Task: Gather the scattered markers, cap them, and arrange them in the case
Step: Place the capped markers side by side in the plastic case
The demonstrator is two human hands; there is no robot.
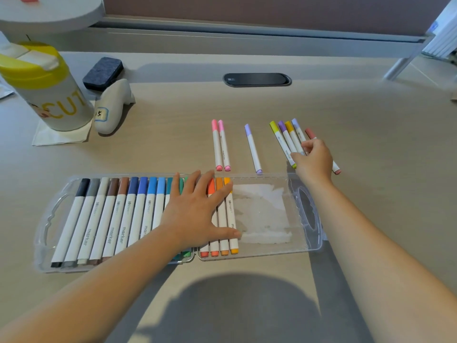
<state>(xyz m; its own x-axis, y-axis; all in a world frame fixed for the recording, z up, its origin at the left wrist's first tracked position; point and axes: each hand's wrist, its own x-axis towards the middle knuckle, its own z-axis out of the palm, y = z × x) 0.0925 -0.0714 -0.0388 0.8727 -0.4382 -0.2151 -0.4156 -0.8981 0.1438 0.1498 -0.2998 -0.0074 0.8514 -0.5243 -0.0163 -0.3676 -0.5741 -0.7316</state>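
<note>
A clear plastic marker case (306,211) lies open on the desk in front of me. Several capped markers (118,214) fill its left and middle part, from black through blues to orange. My left hand (197,211) rests flat on the markers in the case, fingers spread. The case's right part holds only a white liner. Behind it on the desk lie two pink markers (221,147), one lilac marker (252,148) and a cluster of several markers (284,137) with yellow, purple and reddish caps. My right hand (312,158) lies on that cluster, fingers curled around the marker bodies.
A white bottle with a yellow lid (47,87) stands on a napkin at the far left. Beside it are a white rounded object (112,107) and a dark felt eraser (102,73). A black cable grommet (257,79) sits in the desk at the back.
</note>
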